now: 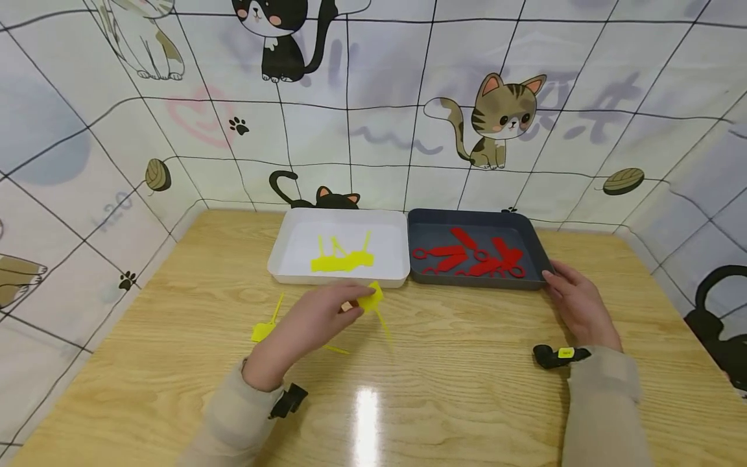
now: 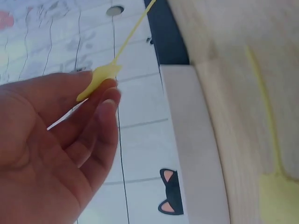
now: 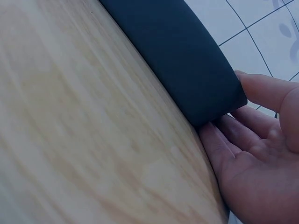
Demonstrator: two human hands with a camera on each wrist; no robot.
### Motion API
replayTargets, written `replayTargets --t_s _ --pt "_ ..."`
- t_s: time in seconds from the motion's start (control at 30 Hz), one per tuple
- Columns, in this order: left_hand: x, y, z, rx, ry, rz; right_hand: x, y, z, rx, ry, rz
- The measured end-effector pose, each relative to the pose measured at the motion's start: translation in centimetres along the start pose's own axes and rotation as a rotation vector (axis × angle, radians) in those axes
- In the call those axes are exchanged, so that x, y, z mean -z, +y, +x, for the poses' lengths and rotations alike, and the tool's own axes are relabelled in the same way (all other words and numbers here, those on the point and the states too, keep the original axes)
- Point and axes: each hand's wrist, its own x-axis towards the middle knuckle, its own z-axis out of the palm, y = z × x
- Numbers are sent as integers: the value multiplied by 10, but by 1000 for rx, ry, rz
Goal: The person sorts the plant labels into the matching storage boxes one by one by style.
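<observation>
My left hand [image 1: 312,324] pinches a yellow tie tag [image 1: 371,298] between thumb and fingertips, just in front of the white tray. In the left wrist view, the tag's flat head [image 2: 99,81] sits in the pinch and its thin tail points away. Several yellow tags [image 1: 341,261] lie in the white tray [image 1: 338,280]. Another yellow tag [image 1: 264,331] rests on the table by my left forearm, and a thin yellow tail shows beneath the wrist. My right hand [image 1: 580,305] holds the near right corner of the dark grey tray [image 3: 187,60], thumb at the rim and fingers low against the corner.
Several red tags [image 1: 490,263] with ring ends lie overlapping in the dark grey tray. Both trays stand side by side at the back of the wooden table [image 1: 455,376]. Behind them hangs a white cloth [image 1: 385,143] printed with cats and grid lines.
</observation>
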Motion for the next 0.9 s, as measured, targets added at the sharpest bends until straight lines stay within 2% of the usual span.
replayTargets --t_s 0.1,0.23,0.4,0.5,0.6,0.67,0.9 --pt "7 -6 2 26 72 -35 -2 0 1 -19 -3 -10" --pt "9 -12 11 28 185 -45 -2 -1 0 -43 -5 -38" --pt "4 -19 26 39 358 -53 -1 -1 -1 -41 -2 -45" --pt "-2 -22 34 96 426 -45 -1 -1 -1 -39 5 -49" --pt "-8 -26 40 169 440 -51 -1 -1 -1 -35 8 -62" --pt "-12 -28 43 209 420 -61 -1 -2 -1 -31 9 -73" --pt "-26 -28 52 290 273 -116 -1 -1 -1 -19 10 -70"
